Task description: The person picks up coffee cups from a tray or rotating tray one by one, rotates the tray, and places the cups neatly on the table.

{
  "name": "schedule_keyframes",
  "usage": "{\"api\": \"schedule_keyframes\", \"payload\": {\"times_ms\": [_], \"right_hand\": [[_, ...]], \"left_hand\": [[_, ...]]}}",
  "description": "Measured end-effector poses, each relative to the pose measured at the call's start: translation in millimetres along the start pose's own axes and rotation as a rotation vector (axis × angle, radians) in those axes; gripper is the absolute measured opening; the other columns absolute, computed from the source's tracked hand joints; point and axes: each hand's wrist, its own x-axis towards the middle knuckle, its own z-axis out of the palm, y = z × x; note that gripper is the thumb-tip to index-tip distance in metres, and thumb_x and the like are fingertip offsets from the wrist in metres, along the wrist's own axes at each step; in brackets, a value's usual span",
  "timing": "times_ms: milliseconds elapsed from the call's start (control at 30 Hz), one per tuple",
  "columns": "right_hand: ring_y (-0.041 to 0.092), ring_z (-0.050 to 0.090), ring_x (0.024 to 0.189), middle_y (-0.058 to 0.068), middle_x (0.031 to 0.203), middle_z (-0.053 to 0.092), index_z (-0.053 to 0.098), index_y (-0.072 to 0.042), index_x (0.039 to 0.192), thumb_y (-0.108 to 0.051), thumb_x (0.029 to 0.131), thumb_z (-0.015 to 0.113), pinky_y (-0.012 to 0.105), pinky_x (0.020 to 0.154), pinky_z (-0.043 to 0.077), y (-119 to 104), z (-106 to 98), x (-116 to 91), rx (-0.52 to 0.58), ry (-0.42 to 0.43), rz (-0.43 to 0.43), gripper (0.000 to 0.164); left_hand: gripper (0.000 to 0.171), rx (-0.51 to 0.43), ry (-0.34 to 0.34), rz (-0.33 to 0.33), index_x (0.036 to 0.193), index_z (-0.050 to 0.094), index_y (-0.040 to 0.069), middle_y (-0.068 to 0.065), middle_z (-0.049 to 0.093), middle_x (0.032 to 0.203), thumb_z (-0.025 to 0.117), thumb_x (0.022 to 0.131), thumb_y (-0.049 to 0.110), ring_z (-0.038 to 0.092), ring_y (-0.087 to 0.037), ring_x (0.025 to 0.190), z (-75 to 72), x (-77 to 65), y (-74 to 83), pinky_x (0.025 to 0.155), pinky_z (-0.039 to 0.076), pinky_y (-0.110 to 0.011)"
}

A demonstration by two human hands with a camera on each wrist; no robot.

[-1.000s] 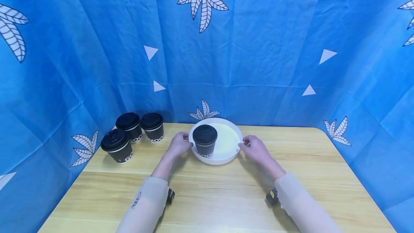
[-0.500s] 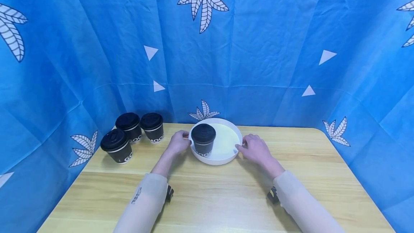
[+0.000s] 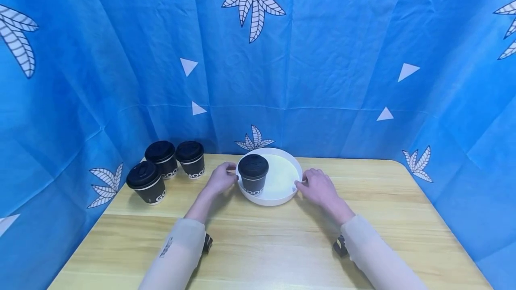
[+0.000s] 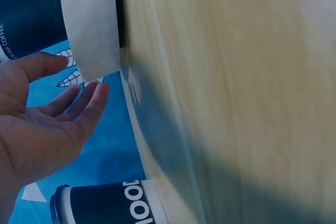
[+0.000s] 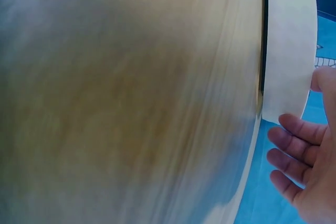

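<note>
A round white tray [image 3: 282, 199] with a low rim lies near the table's back edge. On its left part stands a dark paper coffee cup [image 3: 253, 184] with a black lid, upright. My left hand [image 3: 220, 180] holds the tray's left rim, the thumb at the top edge and the fingers along the outer wall [image 4: 94, 30]. My right hand [image 3: 320, 187] grips the opposite side, its thumb over the rim and its fingertips [image 5: 289, 120] at the outer wall. A dark line runs beneath the tray in both wrist views; whether it is raised I cannot tell.
Three similar lidded coffee cups [image 3: 192, 161] stand grouped at the table's back left, beyond my left hand. One of these cups [image 4: 110, 203] shows low in the left wrist view. A blue patterned curtain [image 3: 322, 79] hangs behind and beside the wooden table [image 3: 274, 245].
The coffee cup on the tray has shifted slightly left. My right thumb has moved a little over the rim. Both hands stay at the tray's sides, and the other cups stand still.
</note>
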Motion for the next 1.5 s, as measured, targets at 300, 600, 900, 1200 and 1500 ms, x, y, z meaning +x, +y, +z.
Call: {"api": "schedule_keyframes", "payload": {"times_ms": [300,600,900,1200,1500], "right_hand": [[0.027,0.055,0.096,0.005,0.097,0.062,0.068,-0.004,0.106,-0.044,0.098,0.064,0.047,0.087,0.049,-2,-2,-3,-0.022,-0.01,0.0,0.04],[0.028,0.054,0.098,0.006,0.098,0.061,0.066,-0.005,0.106,-0.045,0.099,0.061,0.047,0.088,0.048,-3,-2,-4,-0.059,0.001,-0.008,0.041],[0.029,0.055,0.1,0.007,0.1,0.061,0.065,-0.004,0.108,-0.044,0.101,0.06,0.049,0.09,0.048,-5,-1,-5,-0.081,-0.013,-0.017,0.041],[0.029,0.055,0.1,0.007,0.101,0.061,0.065,-0.005,0.109,-0.046,0.101,0.058,0.048,0.09,0.048,-5,-1,-4,-0.126,-0.002,-0.03,0.042],[0.029,0.054,0.1,0.008,0.103,0.062,0.065,-0.004,0.109,-0.044,0.101,0.058,0.048,0.089,0.048,-4,0,-4,-0.131,0.0,-0.033,0.041]], "left_hand": [[0.07,0.027,-0.067,0.151,0.151,0.041,-0.004,-0.025,0.045,0.155,0.07,0.087,0.001,0.048,-0.047,0.138,-12.5,-15.5,0.1,0.116,0.042,-0.055],[0.086,-0.009,-0.106,0.191,0.155,0.038,0.001,-0.023,0.042,0.158,0.08,0.08,0.003,0.046,-0.049,0.139,-14.9,-21.7,-0.7,0.116,0.041,-0.057],[0.103,-0.073,-0.168,0.219,0.158,0.034,0.005,-0.02,0.039,0.161,0.093,0.075,0.016,0.045,-0.049,0.141,-8.5,-24.2,1.5,0.119,0.036,-0.059],[0.103,-0.069,-0.166,0.21,0.157,0.036,0.004,-0.02,0.045,0.157,0.095,0.073,0.02,0.042,-0.042,0.145,-3.7,-20.0,8.7,0.119,0.032,-0.064],[0.102,-0.118,-0.171,0.22,0.156,0.037,0.003,-0.018,0.048,0.155,0.095,0.072,0.015,0.045,-0.041,0.143,4.1,-9.6,6.7,0.121,0.033,-0.058]]}}
